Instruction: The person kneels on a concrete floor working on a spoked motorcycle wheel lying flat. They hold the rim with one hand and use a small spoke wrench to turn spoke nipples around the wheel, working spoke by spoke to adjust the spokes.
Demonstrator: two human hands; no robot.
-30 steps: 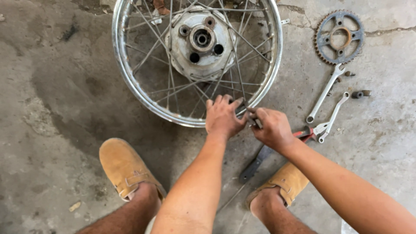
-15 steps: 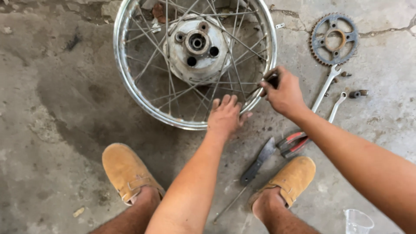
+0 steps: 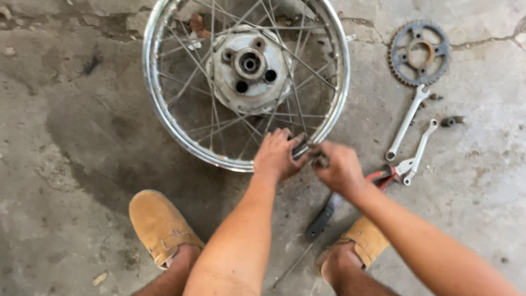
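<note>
Head cam: left hand (image 3: pixel 276 154) clamps the spoked wheel (image 3: pixel 246 77) rim lying flat on concrete, right hand (image 3: pixel 337 167) pinches a small tool (image 3: pixel 318 156) against it. Pliers (image 3: pixel 383 175), wrenches (image 3: pixel 406 123), sprocket (image 3: pixel 419 53) sit right of the grip.

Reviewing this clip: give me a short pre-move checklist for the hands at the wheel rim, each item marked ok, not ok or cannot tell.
1. Left hand resting on the rim of the spoked wheel: ok.
2. Right hand gripping a small dark tool at the rim: ok.
3. Tool seated on a spoke fitting: cannot tell, fingers hide it.
4. Wheel lying flat on the concrete floor: ok.
5. Wrenches, red-handled pliers and sprocket lie to the right, clear of the hands: ok.
</note>
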